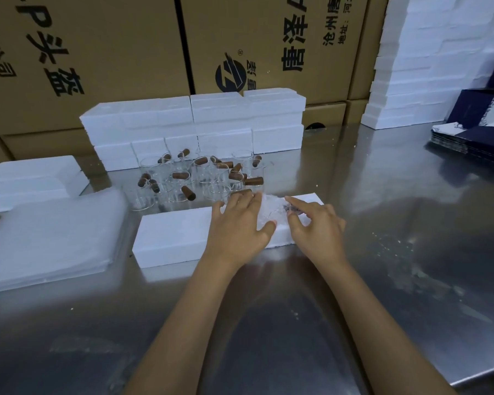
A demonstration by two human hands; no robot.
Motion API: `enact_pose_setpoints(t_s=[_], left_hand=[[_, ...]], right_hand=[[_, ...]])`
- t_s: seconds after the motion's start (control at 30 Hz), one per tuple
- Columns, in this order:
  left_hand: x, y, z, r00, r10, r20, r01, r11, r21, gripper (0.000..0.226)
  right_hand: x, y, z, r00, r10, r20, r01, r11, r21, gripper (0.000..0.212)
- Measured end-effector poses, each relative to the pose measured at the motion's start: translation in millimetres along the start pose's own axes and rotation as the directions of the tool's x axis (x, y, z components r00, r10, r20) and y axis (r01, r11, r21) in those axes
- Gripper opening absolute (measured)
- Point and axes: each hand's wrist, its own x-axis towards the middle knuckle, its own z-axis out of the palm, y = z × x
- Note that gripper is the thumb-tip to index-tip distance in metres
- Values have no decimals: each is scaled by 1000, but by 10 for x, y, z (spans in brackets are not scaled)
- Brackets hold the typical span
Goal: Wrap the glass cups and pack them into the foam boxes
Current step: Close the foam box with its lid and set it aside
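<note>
A white foam box (pixel 171 238) lies in the middle of the steel table. At its right end sits a wrapped glass cup (pixel 274 208), covered in clear wrap with its dark handle showing. My left hand (pixel 240 226) lies over the cup's left side with fingers spread and straight. My right hand (pixel 315 226) touches the wrap on the cup's right side, index finger stretched out, other fingers loosely bent. Behind the box stand several bare glass cups with brown wooden handles (pixel 200 176).
A pile of white wrapping sheets (pixel 49 240) lies at the left, with a foam box (pixel 32 181) behind it. Stacked foam boxes (pixel 194 124) line the back, more foam (pixel 411 81) at the right. Dark blue cartons (pixel 476 129) sit far right. Cardboard boxes (pixel 97 52) form the wall.
</note>
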Motion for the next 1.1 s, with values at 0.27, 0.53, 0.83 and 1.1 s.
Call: enact_pose_setpoints(t_s=[0.27,0.53,0.83,1.1], left_hand=[[-114,-17,-170,995,-18,94,23,998,-56,89],[-326,-901,-758,845,-333,418,368,930,-5,118],[-449,-1137,-969,831,-435,346,506,851,-144,115],[-376,-727,-1127,948,-309,81,303,787,-537,103]], right_hand=[[-24,0,-32,997,-38,69,39,999,-13,40],[-51,-47,-17,995,-52,89,51,999,6,40],[-120,-197,-119,992,24,127,-42,988,146,46],[-277,-424,-33,982,-128,137,89,963,255,35]])
